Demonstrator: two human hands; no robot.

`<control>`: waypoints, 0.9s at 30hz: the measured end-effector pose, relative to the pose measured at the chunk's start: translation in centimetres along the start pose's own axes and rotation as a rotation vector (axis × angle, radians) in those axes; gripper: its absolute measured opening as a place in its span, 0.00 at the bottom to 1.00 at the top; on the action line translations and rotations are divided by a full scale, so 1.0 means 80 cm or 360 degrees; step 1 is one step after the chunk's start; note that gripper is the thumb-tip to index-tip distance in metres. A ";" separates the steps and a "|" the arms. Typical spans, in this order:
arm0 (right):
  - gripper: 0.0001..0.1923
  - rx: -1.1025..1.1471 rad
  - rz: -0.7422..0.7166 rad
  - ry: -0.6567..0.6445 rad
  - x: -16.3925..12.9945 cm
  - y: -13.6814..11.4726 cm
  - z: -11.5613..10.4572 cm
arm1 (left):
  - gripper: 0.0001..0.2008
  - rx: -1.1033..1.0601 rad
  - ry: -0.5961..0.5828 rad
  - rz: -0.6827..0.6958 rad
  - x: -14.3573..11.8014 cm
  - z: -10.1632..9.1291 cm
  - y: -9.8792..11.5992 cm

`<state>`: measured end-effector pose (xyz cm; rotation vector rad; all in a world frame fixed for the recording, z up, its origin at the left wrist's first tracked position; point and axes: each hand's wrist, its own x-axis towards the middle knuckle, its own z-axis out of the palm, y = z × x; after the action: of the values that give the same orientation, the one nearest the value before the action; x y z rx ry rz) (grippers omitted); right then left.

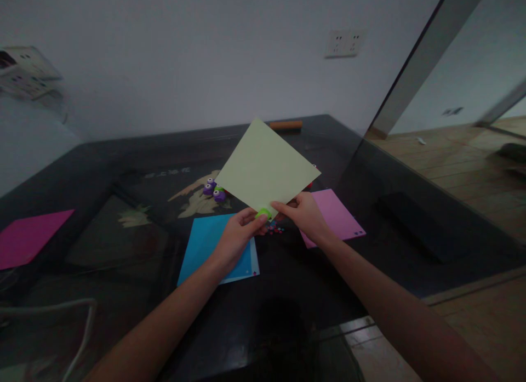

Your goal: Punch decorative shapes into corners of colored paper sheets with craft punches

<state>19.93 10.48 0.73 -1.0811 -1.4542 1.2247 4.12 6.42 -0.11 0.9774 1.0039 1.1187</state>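
A square sheet of pale yellow-green paper [267, 165] is held up above the table with one corner pointing toward me. My right hand [302, 212] pinches it near that corner, thumb on top. Closed around a small bright green craft punch [263, 212], my left hand [242, 228] has the punch at the same corner; whether the corner sits inside its slot I cannot tell. Below the hands lie tiny coloured paper cut-outs [276, 228]. Under my left hand are blue sheets [205, 245] with small punched shapes at one corner. Beside my right wrist lies a pink sheet [339, 217] with small dark marks at its corner.
Purple punches with eye shapes [213, 190] stand behind the paper, which partly hides something red. A magenta sheet [30, 237] lies far left, an orange-brown roll [286, 125] at the back, a dark flat block [415, 226] at right. A white cable [88, 321] is at lower left.
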 end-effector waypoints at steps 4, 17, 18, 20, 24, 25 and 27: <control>0.09 -0.0004 0.0022 0.0000 0.000 0.000 0.001 | 0.11 0.0015 0.0003 0.0010 -0.001 0.001 0.000; 0.10 -0.0025 0.0047 -0.0001 0.002 0.003 0.000 | 0.15 0.0053 -0.0002 0.0025 0.002 -0.002 -0.003; 0.10 -0.0034 0.0045 0.0000 0.002 0.004 0.000 | 0.15 0.0054 0.0002 0.0023 0.002 -0.002 -0.003; 0.10 -0.0042 0.0034 -0.0010 0.002 0.005 0.000 | 0.15 0.0056 0.0013 0.0016 0.002 -0.002 -0.004; 0.10 -0.0040 0.0033 -0.0047 0.002 0.007 0.000 | 0.15 0.0082 0.0026 0.0030 0.002 -0.002 -0.005; 0.10 -0.0037 0.0035 -0.0048 0.001 0.007 0.000 | 0.14 0.0084 0.0029 0.0035 0.002 -0.002 -0.005; 0.10 -0.0020 0.0039 -0.0046 0.001 0.006 0.001 | 0.14 0.0083 0.0037 0.0028 0.001 -0.001 -0.004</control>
<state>19.89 10.60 0.24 -1.0963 -1.4761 1.2546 4.11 6.50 -0.47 1.0187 1.0495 1.1253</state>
